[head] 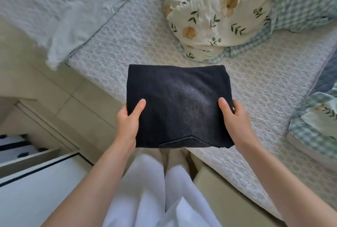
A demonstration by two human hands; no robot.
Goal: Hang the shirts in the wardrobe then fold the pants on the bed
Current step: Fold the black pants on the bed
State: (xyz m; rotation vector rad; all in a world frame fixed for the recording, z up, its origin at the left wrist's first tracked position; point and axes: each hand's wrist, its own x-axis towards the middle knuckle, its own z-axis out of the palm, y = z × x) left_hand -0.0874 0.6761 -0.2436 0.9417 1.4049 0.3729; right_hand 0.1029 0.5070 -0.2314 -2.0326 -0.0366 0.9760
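Holding the folded pants by their two short sides, the left hand and right hand each clamp an edge, thumb on top and fingers tucked beneath, mostly hidden. The bundle sits at the near edge of the bed, its closest part hanging out past the mattress above the person's legs. Whether the far part rests on the bed or is carried just above it, I cannot tell. The main risk lies there: if the hands let go now, the overhanging weight could tip the pants onto the floor. A loose or one-sided grip could also let the layers slide and the fold spring open. Further in, the floral duvet is heaped near, and pushing the bundle too far would ram it and rumple the fold.
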